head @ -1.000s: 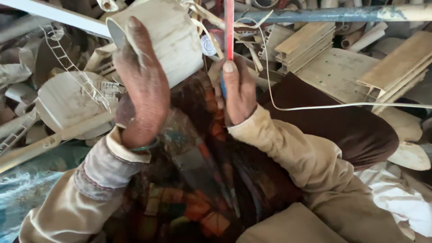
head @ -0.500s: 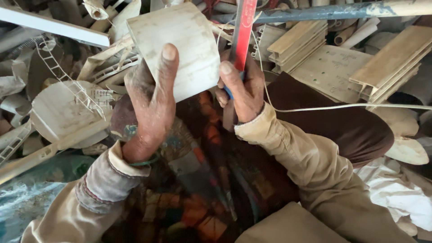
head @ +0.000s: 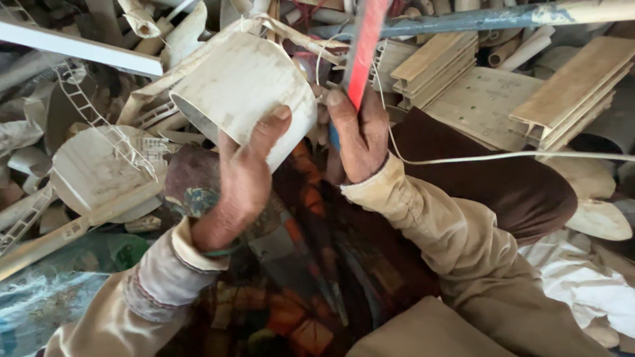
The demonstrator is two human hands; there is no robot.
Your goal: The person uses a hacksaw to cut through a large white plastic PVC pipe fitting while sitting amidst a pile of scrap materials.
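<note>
My left hand (head: 241,182) grips a short, wide piece of dirty white plastic pipe (head: 241,92), thumb over its near rim, open end turned to the left. Beside it my right hand (head: 360,135) is closed around the blue handle of a tool with a red shaft (head: 365,49) that rises out of the top of the view. The tool's shaft stands just right of the pipe piece. Both hands are above my lap, which is covered by a dark patterned cloth (head: 311,277).
Heaps of scrap plastic surround me: a round white lid (head: 99,175) and lattice strips at left, beige profile sections (head: 569,92) at right, a long blue-grey pipe (head: 476,16) across the top. A thin white cord (head: 503,157) runs rightward.
My left hand has turned the pipe piece, so its open end now faces left and the thumb lies over the near rim. The right hand with the red tool stays beside it.
</note>
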